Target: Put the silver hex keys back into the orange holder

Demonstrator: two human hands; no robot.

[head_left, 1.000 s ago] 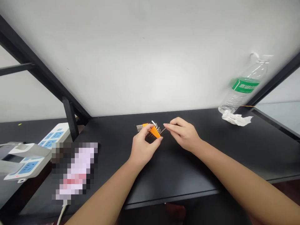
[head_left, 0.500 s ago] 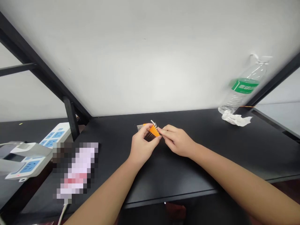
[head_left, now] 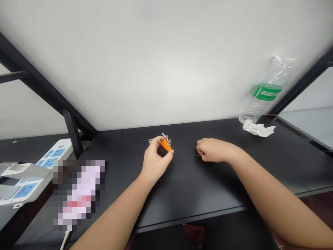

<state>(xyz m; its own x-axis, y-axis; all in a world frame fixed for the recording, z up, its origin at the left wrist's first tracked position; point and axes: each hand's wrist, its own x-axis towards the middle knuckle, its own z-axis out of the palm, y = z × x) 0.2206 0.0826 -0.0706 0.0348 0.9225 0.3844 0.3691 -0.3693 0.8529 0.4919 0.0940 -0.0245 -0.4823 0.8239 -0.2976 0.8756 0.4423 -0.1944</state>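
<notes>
My left hand (head_left: 155, 162) grips an orange holder of hex keys (head_left: 164, 146) a little above the black table (head_left: 182, 187), with several silver key ends sticking out at the top. My right hand (head_left: 213, 150) rests on the table to the right of it, fingers curled into a pinch. A thin silver key (head_left: 197, 155) pokes out at its fingertips, lying on or just over the table. The two hands are a hand's width apart.
A clear plastic bottle (head_left: 264, 94) with a green label stands at the back right beside crumpled white paper (head_left: 257, 129). White power strips (head_left: 31, 173) lie at the left, next to a blurred-out object (head_left: 78, 191). A black frame post (head_left: 71, 135) rises at left.
My right hand has pulled away from the orange holder to the right and come down onto the table with a thin key. My left hand has kept the holder.
</notes>
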